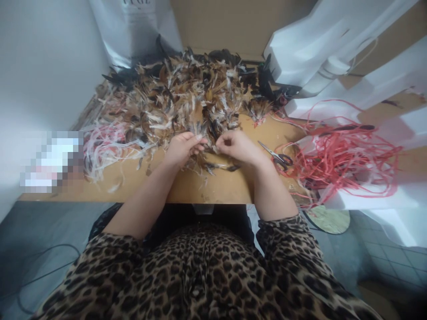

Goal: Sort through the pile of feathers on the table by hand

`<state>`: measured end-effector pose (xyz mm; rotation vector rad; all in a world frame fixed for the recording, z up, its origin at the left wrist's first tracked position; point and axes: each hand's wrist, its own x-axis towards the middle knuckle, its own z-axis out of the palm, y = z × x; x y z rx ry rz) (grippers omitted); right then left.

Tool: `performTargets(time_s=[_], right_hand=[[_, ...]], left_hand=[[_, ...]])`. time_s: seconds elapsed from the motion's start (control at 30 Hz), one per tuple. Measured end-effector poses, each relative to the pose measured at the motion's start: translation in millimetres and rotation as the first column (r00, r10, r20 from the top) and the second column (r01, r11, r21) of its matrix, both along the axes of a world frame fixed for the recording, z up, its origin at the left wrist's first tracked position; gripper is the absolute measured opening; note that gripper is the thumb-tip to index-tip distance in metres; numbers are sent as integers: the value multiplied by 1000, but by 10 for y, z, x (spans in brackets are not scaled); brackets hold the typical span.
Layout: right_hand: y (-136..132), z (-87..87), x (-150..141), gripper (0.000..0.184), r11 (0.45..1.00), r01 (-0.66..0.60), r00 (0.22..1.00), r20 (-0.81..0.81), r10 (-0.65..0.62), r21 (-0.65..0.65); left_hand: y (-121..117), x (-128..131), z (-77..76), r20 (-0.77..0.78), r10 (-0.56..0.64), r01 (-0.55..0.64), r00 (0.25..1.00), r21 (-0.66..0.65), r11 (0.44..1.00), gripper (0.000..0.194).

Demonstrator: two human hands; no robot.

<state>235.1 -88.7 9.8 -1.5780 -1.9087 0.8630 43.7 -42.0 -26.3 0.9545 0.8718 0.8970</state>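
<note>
A big heap of brown, black and white feathers (187, 89) covers the back of the wooden table (213, 186). My left hand (182, 149) is closed in a pinch on a small bunch of feathers (205, 133) at the heap's near edge. My right hand (236, 146) is closed too, fingers curled on the same bunch, close against the left hand. A few loose feathers (216, 168) lie on the table under my hands.
Scissors (278, 156) lie just right of my right hand. A tangle of red cord (343, 160) spreads on white bags (333, 49) at the right. White and pink cord (106, 146) lies at the left. A grey bag (133, 26) stands behind the heap.
</note>
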Motion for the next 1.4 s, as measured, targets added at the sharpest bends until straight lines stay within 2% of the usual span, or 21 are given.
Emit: performTargets(time_s=[0.03, 0.07, 0.13, 0.23, 0.33, 0.5, 0.7, 0.87, 1.03, 1.2, 1.3, 1.4], right_hand=[[14, -15, 24, 9, 999, 45, 979, -198, -45, -6], [28, -29, 39, 12, 996, 88, 926, -367, -93, -32], [59, -56, 45, 20, 985, 139, 785, -595, -172, -102], [104, -86, 16, 31, 977, 142, 614, -760, -215, -162], [128, -98, -20, 36, 975, 88, 542, -811, -220, -205], [123, -105, -48, 36, 970, 67, 542, -807, -233, -234], [128, -146, -67, 32, 972, 17, 580, -790, -199, -233], [136, -157, -63, 30, 965, -29, 597, -779, -192, -261], [128, -88, -6, 32, 957, 31, 557, -791, -255, -287], [124, -63, 39, 27, 968, 93, 526, -814, -246, -233], [110, -88, 51, 26, 967, 108, 584, -772, -249, -231], [80, -92, 52, 29, 965, 14, 705, -682, -195, -261]], left_hand=[[-2, -1, 5, 9, -15, 15, 1000, -24, 1000, 14], [-2, -3, 8, 23, -35, 36, 999, -50, 998, 12], [3, -12, 5, 66, -75, 82, 995, -98, 992, 9], [15, -27, -16, 133, -120, 137, 984, -132, 982, 8], [18, -35, -27, 172, -126, 153, 977, -155, 976, 6], [15, -45, -3, 208, -127, 167, 970, -184, 969, 3], [-3, -49, 8, 200, -207, 236, 958, -135, 962, 5], [-3, -49, 9, 189, -173, 199, 967, -128, 972, 9], [-6, -68, 23, 141, -193, 208, 971, -100, 973, 11], [-29, -69, 44, 85, -201, 206, 976, -61, 977, 16], [-36, -74, 52, 53, -212, 214, 976, -34, 976, 19], [-46, -86, 71, 0, -267, 267, 964, -8, 964, 20]])
